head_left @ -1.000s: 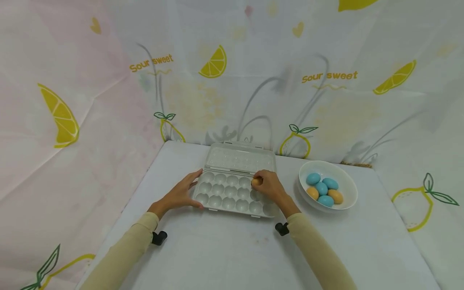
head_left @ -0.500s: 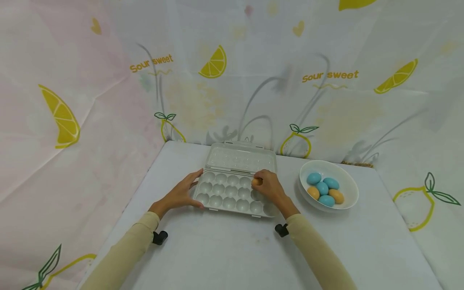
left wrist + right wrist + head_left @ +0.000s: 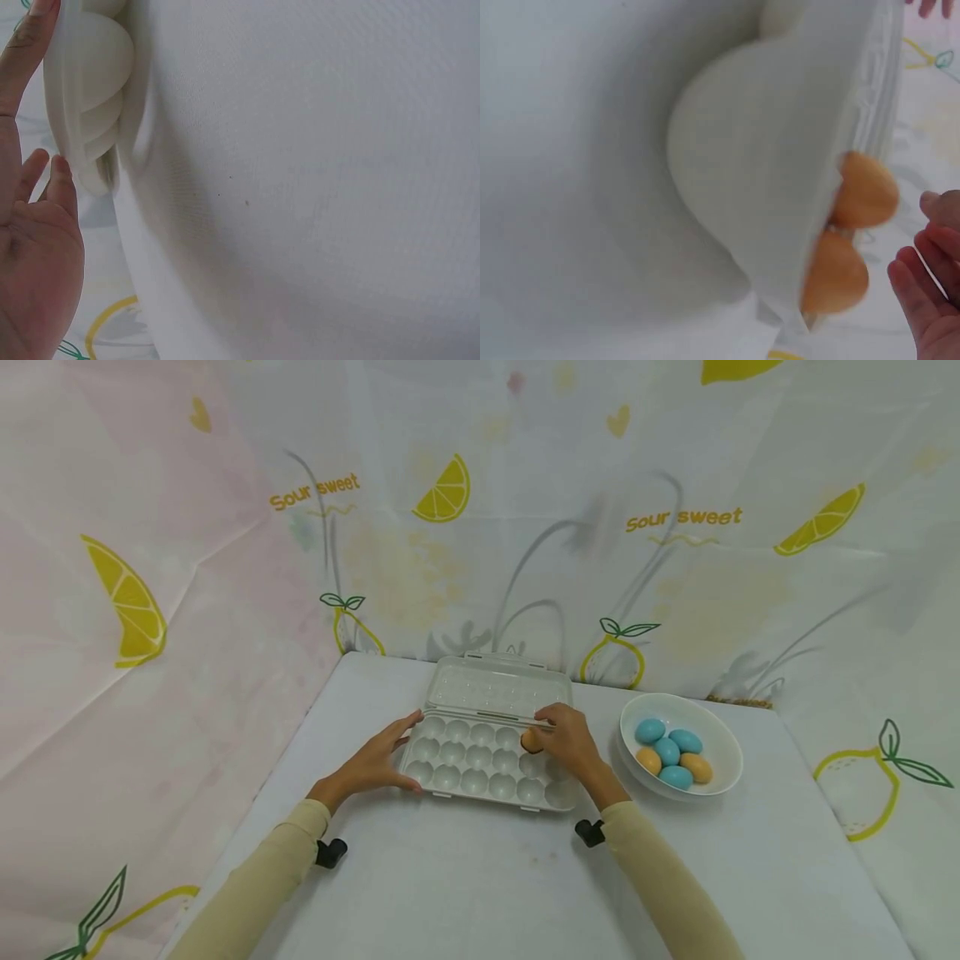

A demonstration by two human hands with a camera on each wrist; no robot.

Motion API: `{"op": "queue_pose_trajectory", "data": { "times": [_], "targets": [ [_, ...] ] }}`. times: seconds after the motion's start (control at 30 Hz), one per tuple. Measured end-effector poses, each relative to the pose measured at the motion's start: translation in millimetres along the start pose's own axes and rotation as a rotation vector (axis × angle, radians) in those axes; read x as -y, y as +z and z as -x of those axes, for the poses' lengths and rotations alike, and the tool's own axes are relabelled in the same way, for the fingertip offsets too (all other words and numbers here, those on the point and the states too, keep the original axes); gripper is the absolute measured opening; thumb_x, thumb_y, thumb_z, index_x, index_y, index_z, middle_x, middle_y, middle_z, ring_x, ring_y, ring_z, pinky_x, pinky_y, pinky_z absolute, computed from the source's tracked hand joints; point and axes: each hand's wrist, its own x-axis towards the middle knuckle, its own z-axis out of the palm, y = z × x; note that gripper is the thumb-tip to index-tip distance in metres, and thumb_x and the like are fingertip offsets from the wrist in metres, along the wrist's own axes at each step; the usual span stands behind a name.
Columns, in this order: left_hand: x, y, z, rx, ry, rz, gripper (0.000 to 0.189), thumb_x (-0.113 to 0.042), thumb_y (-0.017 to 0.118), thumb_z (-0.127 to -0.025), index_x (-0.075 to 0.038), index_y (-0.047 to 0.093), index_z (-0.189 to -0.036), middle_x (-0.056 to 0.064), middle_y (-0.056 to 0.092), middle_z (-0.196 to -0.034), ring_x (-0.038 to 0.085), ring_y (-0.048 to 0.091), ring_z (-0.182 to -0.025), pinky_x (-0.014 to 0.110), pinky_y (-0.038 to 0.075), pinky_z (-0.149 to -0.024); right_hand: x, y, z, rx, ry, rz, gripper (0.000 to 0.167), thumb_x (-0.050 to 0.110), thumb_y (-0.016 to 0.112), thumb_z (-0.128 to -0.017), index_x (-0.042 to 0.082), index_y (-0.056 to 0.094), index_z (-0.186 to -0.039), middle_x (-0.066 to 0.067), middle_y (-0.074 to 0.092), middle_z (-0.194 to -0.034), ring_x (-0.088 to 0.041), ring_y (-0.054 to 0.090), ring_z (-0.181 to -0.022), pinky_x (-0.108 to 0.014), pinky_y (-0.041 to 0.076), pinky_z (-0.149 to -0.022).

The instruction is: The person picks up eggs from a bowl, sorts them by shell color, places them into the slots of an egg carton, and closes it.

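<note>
A white plastic egg carton [image 3: 475, 757] lies on the table with its clear lid [image 3: 498, 687] folded back. My left hand [image 3: 371, 762] spans the carton's left end, thumb at the front edge and fingers toward the back; the left wrist view shows the thumb on the rim. An orange egg [image 3: 530, 741] sits in the back row near the right end. Just right of it, my right hand [image 3: 573, 743] has its fingers parted. The right wrist view shows two orange eggs [image 3: 866, 191] in the carton and the right hand's fingers [image 3: 911, 281] apart from them.
A white bowl [image 3: 720, 756] with several blue and orange eggs stands right of the carton. A lemon-print cloth [image 3: 517, 560] hangs behind the white table [image 3: 480, 877]. Behind the lid, the table's back edge is close.
My right hand has let go of the orange egg and shifted slightly right, its fingers parting. That egg stays in the back row. The left hand keeps its place on the carton.
</note>
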Motion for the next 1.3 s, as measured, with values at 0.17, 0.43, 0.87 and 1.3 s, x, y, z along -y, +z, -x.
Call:
{"op": "queue_pose_trajectory", "data": {
  "times": [0.17, 0.43, 0.87, 1.3],
  "targets": [
    [-12.1, -3.8, 0.4, 0.011, -0.003, -0.013, 0.120, -0.008, 0.093, -0.060, 0.006, 0.018, -0.152, 0.031, 0.028, -0.151, 0.045, 0.029, -0.138, 0.048, 0.037, -0.110, -3.9, -22.9, -0.8, -0.065, -0.017, 0.040, 0.017, -0.001, 0.078, -0.078, -0.006, 0.072, -0.093, -0.018, 0.069, -0.091, -0.033, 0.067, -0.081, -0.042, 0.062, -0.070],
    [6.4, 2.2, -1.4, 0.000, -0.001, 0.009, 0.124, -0.013, 0.095, -0.058, 0.002, 0.017, -0.154, 0.022, 0.028, -0.154, 0.036, 0.028, -0.141, 0.047, 0.037, -0.112, -25.4, -73.6, 13.9, -0.153, 0.030, 0.137, 0.018, -0.003, 0.077, -0.079, -0.007, 0.071, -0.095, -0.020, 0.069, -0.091, -0.036, 0.066, -0.084, -0.045, 0.062, -0.069],
    [19.8, 4.4, 0.4, -0.009, 0.022, -0.020, 0.126, -0.015, 0.095, -0.056, 0.000, 0.017, -0.154, 0.024, 0.027, -0.154, 0.037, 0.027, -0.141, 0.047, 0.038, -0.111, -55.7, -116.9, 61.3, -0.029, 0.305, 0.195, 0.019, 0.004, 0.068, -0.087, -0.007, 0.071, -0.102, -0.024, 0.067, -0.097, -0.041, 0.066, -0.086, -0.053, 0.058, -0.077],
    [25.8, 4.2, -1.4, 0.010, -0.005, -0.061, 0.127, -0.020, 0.095, -0.056, -0.002, 0.017, -0.155, 0.017, 0.028, -0.156, 0.031, 0.027, -0.143, 0.043, 0.038, -0.112, -60.5, -121.5, 67.8, 0.109, 0.417, 0.287, 0.037, 0.018, 0.074, -0.081, -0.009, 0.069, -0.105, -0.027, 0.068, -0.101, -0.043, 0.064, -0.091, -0.055, 0.055, -0.080]
  ]
}}
